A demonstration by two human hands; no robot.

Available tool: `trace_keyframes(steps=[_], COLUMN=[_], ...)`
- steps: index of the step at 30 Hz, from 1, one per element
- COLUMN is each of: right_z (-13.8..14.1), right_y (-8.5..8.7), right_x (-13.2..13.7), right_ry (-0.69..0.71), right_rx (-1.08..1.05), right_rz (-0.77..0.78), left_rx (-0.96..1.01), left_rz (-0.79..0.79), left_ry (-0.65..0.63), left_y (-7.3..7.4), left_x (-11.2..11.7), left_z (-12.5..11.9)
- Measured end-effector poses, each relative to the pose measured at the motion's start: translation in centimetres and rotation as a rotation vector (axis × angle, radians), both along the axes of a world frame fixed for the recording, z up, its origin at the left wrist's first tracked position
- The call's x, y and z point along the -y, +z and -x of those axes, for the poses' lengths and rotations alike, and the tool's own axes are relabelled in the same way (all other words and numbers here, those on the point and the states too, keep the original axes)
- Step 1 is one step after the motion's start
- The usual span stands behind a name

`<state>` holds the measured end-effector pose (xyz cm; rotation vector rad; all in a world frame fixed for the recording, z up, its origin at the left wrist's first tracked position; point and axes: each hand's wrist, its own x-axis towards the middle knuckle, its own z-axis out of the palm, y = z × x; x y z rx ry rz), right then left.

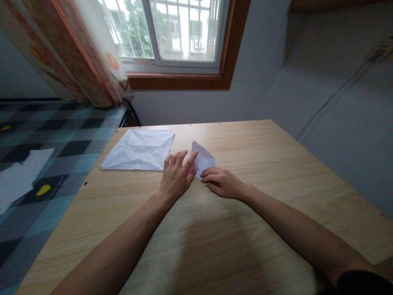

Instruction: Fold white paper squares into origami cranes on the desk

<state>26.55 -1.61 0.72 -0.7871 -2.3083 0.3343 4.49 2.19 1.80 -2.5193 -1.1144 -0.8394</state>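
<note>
A small folded piece of white paper (202,157) lies between my hands near the middle of the wooden table (245,143). My left hand (178,172) is at its left edge, fingers spread, with thumb and index finger touching the paper. My right hand (222,182) pinches the paper's lower right edge between bent fingers and thumb. Left of my hands rests a larger creased sheet of white paper (141,149), spread flat, its right edge close to my left fingers. The near side of the folded paper is partly hidden by my fingers.
A bed with a checked cover (76,151) stands along the table's left side, with torn white paper (24,176) on it. Beyond the table are a barred window (184,32) and a patterned curtain (70,49). A cable (334,94) hangs down the right wall.
</note>
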Motion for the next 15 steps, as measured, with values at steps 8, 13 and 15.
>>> trace_keyframes(steps=[8,13,15], right_z=[1.1,1.7,1.9], right_y=[0.3,0.3,0.3], right_x=[1.2,1.8,1.9], right_ry=[0.102,0.117,0.095], right_rx=[0.102,0.177,0.215], right_rz=[0.011,-0.044,-0.062], left_rx=[0.120,0.144,0.158], left_rz=[0.060,-0.027,-0.133], left_ry=[0.032,0.084,0.103], left_y=[-0.4,-0.2,0.1], left_x=[-0.7,-0.6,-0.2], left_z=[0.3,0.3,0.3])
